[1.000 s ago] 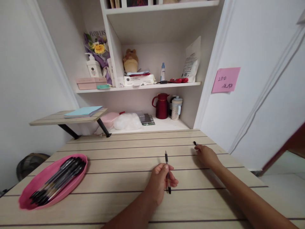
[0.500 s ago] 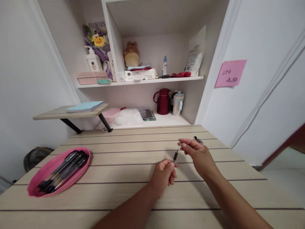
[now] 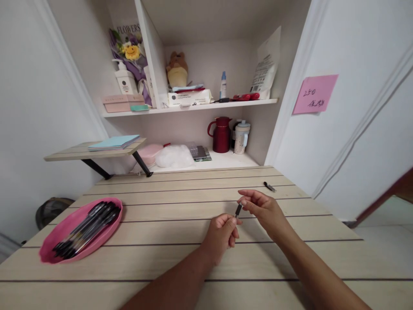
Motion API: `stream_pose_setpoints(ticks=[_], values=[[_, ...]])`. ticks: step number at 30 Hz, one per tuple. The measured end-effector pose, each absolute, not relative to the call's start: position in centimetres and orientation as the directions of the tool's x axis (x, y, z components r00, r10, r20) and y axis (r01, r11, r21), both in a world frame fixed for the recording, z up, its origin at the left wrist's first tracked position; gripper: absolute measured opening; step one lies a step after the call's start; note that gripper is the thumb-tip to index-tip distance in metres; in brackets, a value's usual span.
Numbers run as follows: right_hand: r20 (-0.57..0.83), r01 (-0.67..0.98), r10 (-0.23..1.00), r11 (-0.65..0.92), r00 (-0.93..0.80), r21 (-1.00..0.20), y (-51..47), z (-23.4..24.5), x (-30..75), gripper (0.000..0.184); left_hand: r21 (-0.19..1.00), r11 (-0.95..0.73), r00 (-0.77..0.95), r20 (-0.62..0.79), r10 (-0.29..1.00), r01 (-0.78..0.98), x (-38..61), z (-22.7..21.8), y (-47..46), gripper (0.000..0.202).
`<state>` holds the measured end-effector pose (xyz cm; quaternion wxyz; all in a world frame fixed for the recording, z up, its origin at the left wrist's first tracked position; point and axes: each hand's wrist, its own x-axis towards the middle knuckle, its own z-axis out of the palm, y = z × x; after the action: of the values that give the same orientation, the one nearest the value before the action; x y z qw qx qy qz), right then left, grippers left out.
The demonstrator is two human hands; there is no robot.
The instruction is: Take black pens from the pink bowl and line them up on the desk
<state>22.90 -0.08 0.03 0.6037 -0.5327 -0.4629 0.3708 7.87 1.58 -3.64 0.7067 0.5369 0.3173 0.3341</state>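
My left hand (image 3: 221, 234) is closed around the lower barrel of a gel pen, whose black rubber grip (image 3: 238, 209) slants up out of the fingers. At the pen's upper end, the thumb and index finger of my right hand (image 3: 261, 209) pinch the tip; a small silvery bit shows there, mostly covered. The other fingers of that hand are stretched out. Beyond my right hand, a black-and-clear pen cap (image 3: 269, 187) lies on the slatted wooden table (image 3: 161, 258).
At left sits a pink oval tray (image 3: 111, 234) full of black pens. Behind it a small raised shelf (image 3: 71, 150) carries blue paper (image 3: 114, 142). A wall cabinet at the back holds a red jug (image 3: 221, 135), a pale cup (image 3: 241, 137) and a plush toy (image 3: 177, 71).
My right hand has moved slightly down and left, bringing the small silvery piece in its fingertips onto the pen's exposed tip. My left hand keeps its hold. The view has tilted a little.
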Motion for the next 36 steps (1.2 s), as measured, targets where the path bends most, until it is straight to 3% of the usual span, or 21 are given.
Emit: stream_pose_setpoints(ticks=[11,19,25,30,36], values=[[0.171,0.053,0.931,0.163,0.322,-0.985,0.0,-0.5,22.6,0.048,0.989,0.094,0.475,-0.031,0.879,-0.110,8.5,-4.3,1.3,0.033],[0.114,-0.019,0.958,0.124,0.264,-0.992,-0.5,0.2,22.9,0.047,0.972,0.187,0.576,-0.073,0.814,-0.142,8.0,-3.9,1.4,0.036],[0.051,0.042,0.972,0.043,0.231,-0.998,-0.3,-0.5,23.2,0.037,0.967,0.194,0.602,-0.058,0.797,-0.164,7.9,-3.9,1.5,0.037],[0.084,0.037,0.965,0.078,0.247,-0.996,0.0,-1.0,23.2,0.028,0.979,0.150,0.575,-0.044,0.817,-0.138,8.0,-3.7,1.3,0.037],[0.047,-0.174,0.987,0.074,0.152,-0.982,-0.2,-0.8,23.1,0.036,0.975,0.167,0.566,-0.057,0.823,-0.144,7.9,-3.5,1.1,0.036]])
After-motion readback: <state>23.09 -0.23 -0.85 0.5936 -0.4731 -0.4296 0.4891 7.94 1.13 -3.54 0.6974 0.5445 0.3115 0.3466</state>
